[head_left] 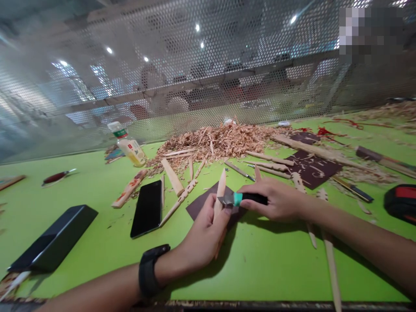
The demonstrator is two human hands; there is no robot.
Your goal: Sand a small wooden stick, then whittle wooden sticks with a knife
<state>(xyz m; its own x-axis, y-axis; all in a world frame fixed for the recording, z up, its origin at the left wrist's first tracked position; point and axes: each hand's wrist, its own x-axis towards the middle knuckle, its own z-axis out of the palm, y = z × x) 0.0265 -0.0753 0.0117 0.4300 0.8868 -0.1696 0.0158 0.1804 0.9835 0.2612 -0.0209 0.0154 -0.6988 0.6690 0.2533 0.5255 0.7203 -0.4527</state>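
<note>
Well, left hand (202,237) pinches pale, pointed wooden stick (221,183) near-upright above green tabletop (269,271), toward near edge; right hand (277,197) grips black-handled knife with turquoise collar (238,199), metal blade (228,199) at wood. Best: shallow strokes, low blade angle, left thumb (223,217) (very close) clear of steel.

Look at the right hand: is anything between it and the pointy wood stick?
Yes, just the knife that the right hand holds: its blade reaches across to the pointy wood stick in the left hand. The left thumb lies close beside the blade. Nothing else visible stands between them.
</note>
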